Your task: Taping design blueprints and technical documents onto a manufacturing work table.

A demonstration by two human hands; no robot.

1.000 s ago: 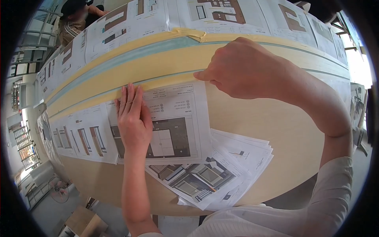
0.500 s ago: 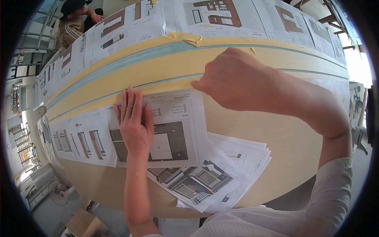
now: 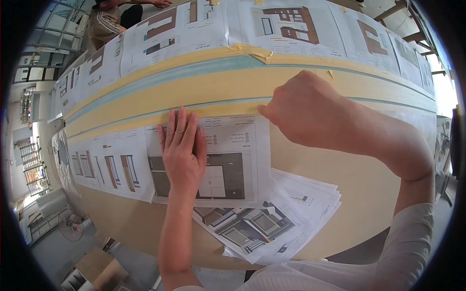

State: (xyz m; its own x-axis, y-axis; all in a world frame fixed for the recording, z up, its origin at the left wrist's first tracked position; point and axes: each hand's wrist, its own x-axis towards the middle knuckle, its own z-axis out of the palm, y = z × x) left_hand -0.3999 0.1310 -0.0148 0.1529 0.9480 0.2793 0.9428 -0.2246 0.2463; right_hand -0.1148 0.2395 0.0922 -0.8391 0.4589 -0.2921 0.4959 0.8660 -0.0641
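One wide wooden worktop (image 3: pixel 340 203) carried rows of taped printed drawings, and the printed sheet (image 3: pixel 228 160) being fixed lay flat at its middle, its lower edge overlapping a loose stack of drawings (image 3: pixel 272 223). The left hand (image 3: pixel 182 150) lay open, palm flat on that sheet, while the right hand (image 3: pixel 306 111) was curled with fingertips pressing the masking tape strip (image 3: pixel 213 112) along the sheet's top edge. Uneven pressure from either hand could probably have skewed the sheet or creased the tape.
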